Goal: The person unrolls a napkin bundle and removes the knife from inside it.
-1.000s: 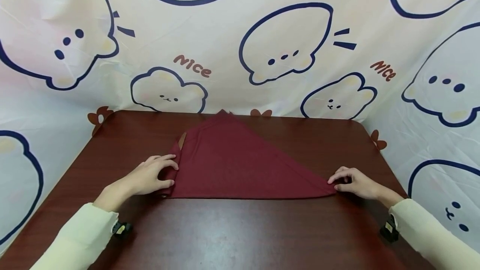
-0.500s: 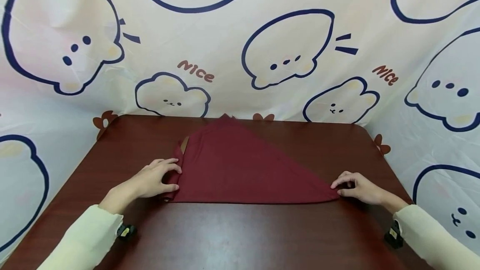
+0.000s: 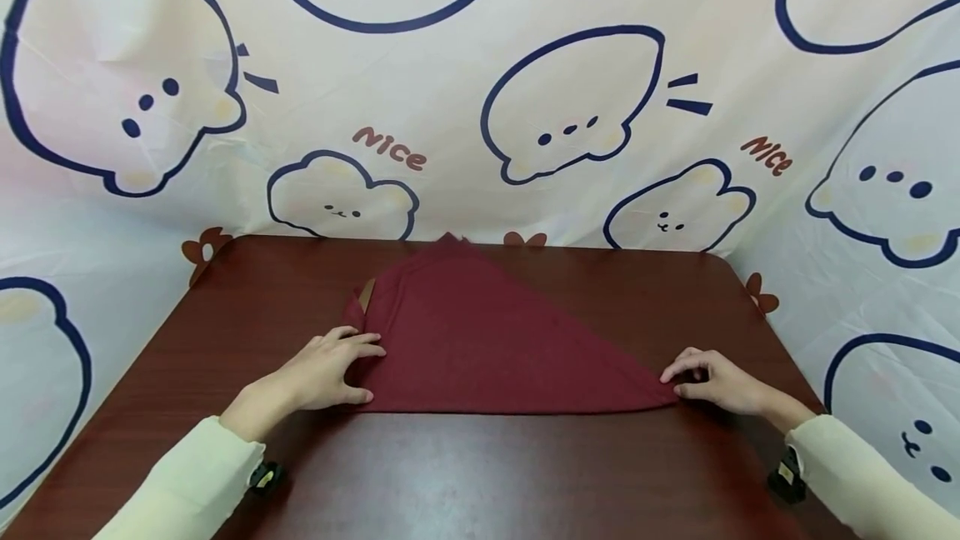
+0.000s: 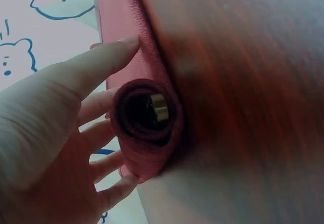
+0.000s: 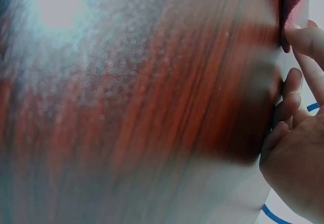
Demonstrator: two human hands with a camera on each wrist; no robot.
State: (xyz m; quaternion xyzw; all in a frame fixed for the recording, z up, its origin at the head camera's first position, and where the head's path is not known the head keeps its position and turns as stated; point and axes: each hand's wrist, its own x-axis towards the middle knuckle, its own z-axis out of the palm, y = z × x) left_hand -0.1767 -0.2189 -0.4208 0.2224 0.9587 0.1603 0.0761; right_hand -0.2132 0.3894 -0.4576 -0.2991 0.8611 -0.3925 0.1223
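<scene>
L hand (image 3: 324, 371) nearer left edge of the desk (image 3: 465, 477), fingers bent n spread, thumb apart. R hand (image 3: 722, 382) nearer right edge, pinching w/ thumb + index.

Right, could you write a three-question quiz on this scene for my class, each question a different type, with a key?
1. Short answer: which hand is at the rolled end of the red cloth?
2. Choose one: the right hand
a) grips the table's edge
b) pinches the cloth's pointed corner
c) lies flat on the cloth
3. True or false: the cloth hides the whole table.

Key:
1. The left hand.
2. b
3. False; much of the table shows around the cloth.
</scene>
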